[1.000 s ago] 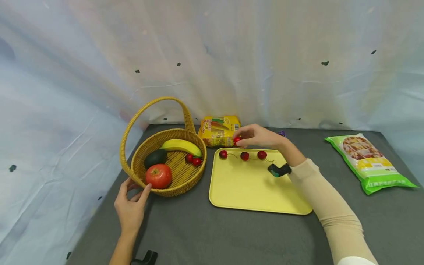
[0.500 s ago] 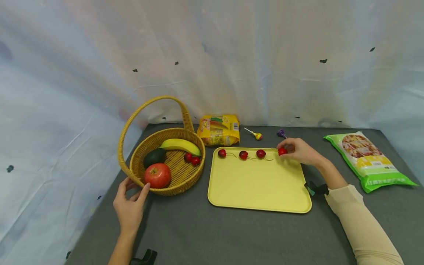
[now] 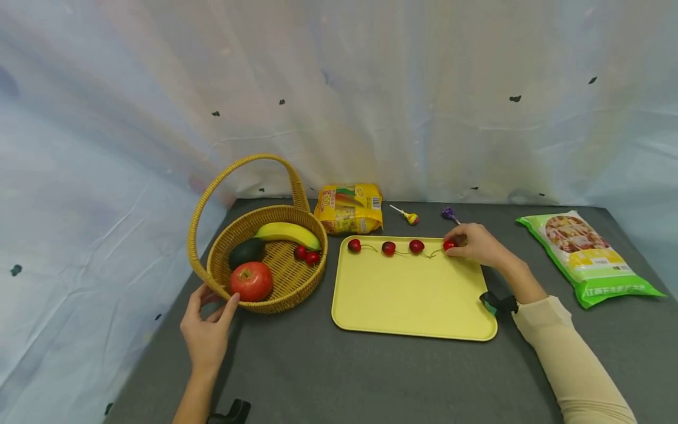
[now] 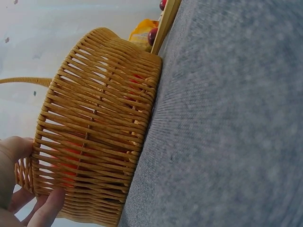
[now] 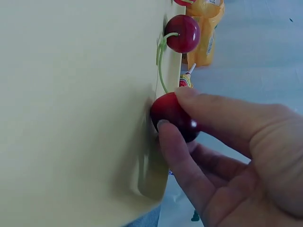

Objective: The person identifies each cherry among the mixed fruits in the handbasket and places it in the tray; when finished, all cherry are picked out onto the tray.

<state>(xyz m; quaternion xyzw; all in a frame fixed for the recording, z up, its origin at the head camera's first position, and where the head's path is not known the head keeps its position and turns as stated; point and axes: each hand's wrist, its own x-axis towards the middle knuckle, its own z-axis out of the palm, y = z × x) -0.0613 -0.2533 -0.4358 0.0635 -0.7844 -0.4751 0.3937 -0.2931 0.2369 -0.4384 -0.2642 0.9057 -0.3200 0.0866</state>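
My left hand [image 3: 205, 335] holds the near-left rim of a round wicker basket [image 4: 94, 123], thumb and fingers bent about its edge. Inside the basket lie a banana [image 3: 288, 233], a dark green oval fruit [image 3: 246, 254], a red apple [image 3: 251, 281] and two small cherries [image 3: 306, 255]. At the tray's far right corner, my right hand [image 3: 475, 247] pinches a red cherry [image 5: 171, 113] between thumb and fingertips, close over the tray surface. Its green stem points toward the neighbouring cherry [image 5: 182, 34]. Three cherries [image 3: 389, 248] lie in a row along the far edge of the yellow tray [image 3: 413, 294].
Behind the tray are a yellow snack packet [image 3: 349, 208], a yellow lollipop [image 3: 410, 218] and a purple lollipop [image 3: 448, 213]. A green and white food bag [image 3: 590, 256] lies at the right of the grey tabletop [image 3: 328, 377]. A pale curtain [image 3: 402, 106] hangs behind the table.
My right hand has carried the cherry from beside the yellow packet rightward to the tray's far right corner, then shifted slightly left and lower. The left hand stays at the basket.
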